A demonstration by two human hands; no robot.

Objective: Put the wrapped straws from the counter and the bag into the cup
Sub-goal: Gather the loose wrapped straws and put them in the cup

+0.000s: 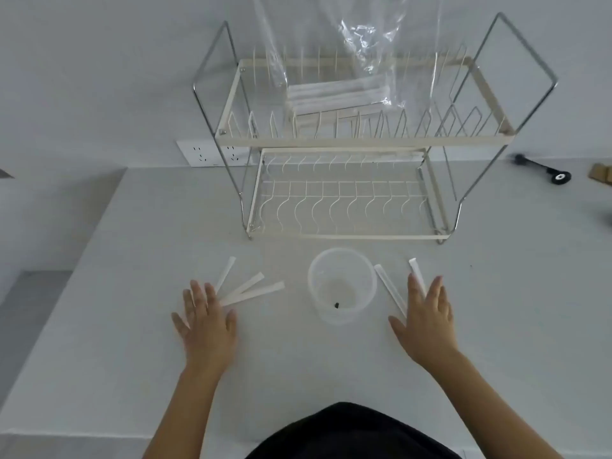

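A clear plastic cup (pixel 342 286) stands upright on the white counter, with only a small dark speck at its bottom. Three wrapped straws (pixel 246 288) fan out on the counter left of the cup, their near ends under the fingertips of my left hand (pixel 207 323), which lies flat with fingers spread. Two more wrapped straws (pixel 389 289) lie right of the cup, partly covered by my right hand (pixel 427 321), also flat and open. A clear plastic bag (pixel 347 61) holding a bundle of wrapped straws (pixel 334 96) rests on the upper shelf of the rack.
A two-tier wire dish rack (pixel 351 207) stands behind the cup against the wall. A wall socket (pixel 212 153) sits at the rack's left. A black tool (pixel 543 168) and a cardboard piece (pixel 601 173) lie at the far right. The counter's left edge drops off.
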